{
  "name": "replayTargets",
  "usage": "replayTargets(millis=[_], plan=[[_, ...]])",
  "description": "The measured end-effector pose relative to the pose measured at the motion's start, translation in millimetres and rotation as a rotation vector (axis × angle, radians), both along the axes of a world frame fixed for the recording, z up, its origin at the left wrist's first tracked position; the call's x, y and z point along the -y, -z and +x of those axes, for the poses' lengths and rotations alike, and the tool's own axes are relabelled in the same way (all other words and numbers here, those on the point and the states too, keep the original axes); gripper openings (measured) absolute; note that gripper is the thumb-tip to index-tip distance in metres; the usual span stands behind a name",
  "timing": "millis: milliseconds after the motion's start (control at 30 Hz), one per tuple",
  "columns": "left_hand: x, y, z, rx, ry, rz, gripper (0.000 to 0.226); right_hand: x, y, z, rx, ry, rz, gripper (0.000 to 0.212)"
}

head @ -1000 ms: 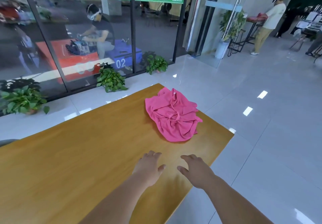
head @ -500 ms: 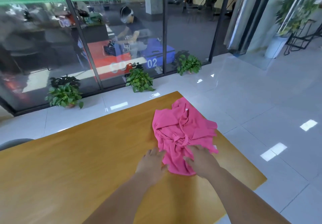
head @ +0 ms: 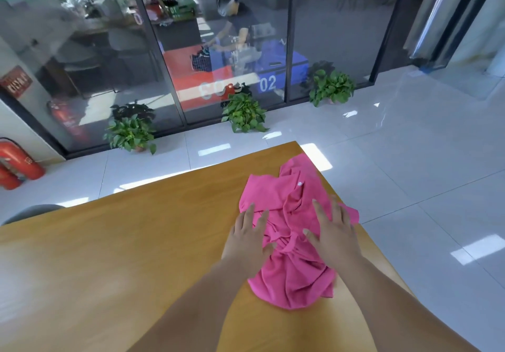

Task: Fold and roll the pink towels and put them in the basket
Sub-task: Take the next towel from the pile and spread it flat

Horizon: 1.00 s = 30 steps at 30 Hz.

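Rests left hand and right hand, fingers flat and gripping nothing, on crumpled pink towel, with folding, rolling, stowing yet to do.

One pink towel under the hands, two hands on it, left hand and right hand, one table, three potted plants beyond the hands, two fire extinguishers far left, one person behind glass
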<state>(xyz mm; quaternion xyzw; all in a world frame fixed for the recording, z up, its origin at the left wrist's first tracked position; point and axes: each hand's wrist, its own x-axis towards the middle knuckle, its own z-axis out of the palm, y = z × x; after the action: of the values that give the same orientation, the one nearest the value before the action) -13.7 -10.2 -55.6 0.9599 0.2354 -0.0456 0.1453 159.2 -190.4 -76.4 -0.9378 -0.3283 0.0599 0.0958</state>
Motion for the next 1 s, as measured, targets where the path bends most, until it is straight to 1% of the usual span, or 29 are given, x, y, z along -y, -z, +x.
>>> replayTargets(millis=[233,333,467,567,700,833,900,1000], plan=[[-23.9,12.2,48.7,-0.02,-0.041,0.05,0.09,-6.3,27.5,29.2,-0.033,-0.057,0.008,0.1],[-34.8,20.5,67.4,-0.039,-0.083,0.05,0.092,-8.8,38.8,28.5,-0.044,-0.074,0.023,0.101],[-43.2,36.8,83.2,-0.046,-0.123,-0.017,0.092,-8.7,49.3,24.2,-0.051,-0.081,0.054,0.1],[-36.4,45.1,87.9,-0.028,-0.16,0.029,0.089,-10.6,53.7,23.4,-0.034,-0.067,0.089,0.1],[-28.4,53.5,85.9,-0.052,-0.158,0.126,0.088,-11.8,59.7,25.0,-0.015,-0.083,0.082,0.095],[-32.5,54.2,79.4,-0.03,-0.135,0.185,0.089,-15.4,54.7,30.5,0.052,-0.139,0.103,0.085],[-34.3,48.5,76.0,0.006,-0.145,0.186,0.089,-19.7,46.1,35.2,0.09,-0.135,0.123,0.077],[-36.6,35.0,69.1,0.086,-0.18,0.134,0.09,-27.0,26.8,41.0,0.103,-0.119,0.158,0.071]])
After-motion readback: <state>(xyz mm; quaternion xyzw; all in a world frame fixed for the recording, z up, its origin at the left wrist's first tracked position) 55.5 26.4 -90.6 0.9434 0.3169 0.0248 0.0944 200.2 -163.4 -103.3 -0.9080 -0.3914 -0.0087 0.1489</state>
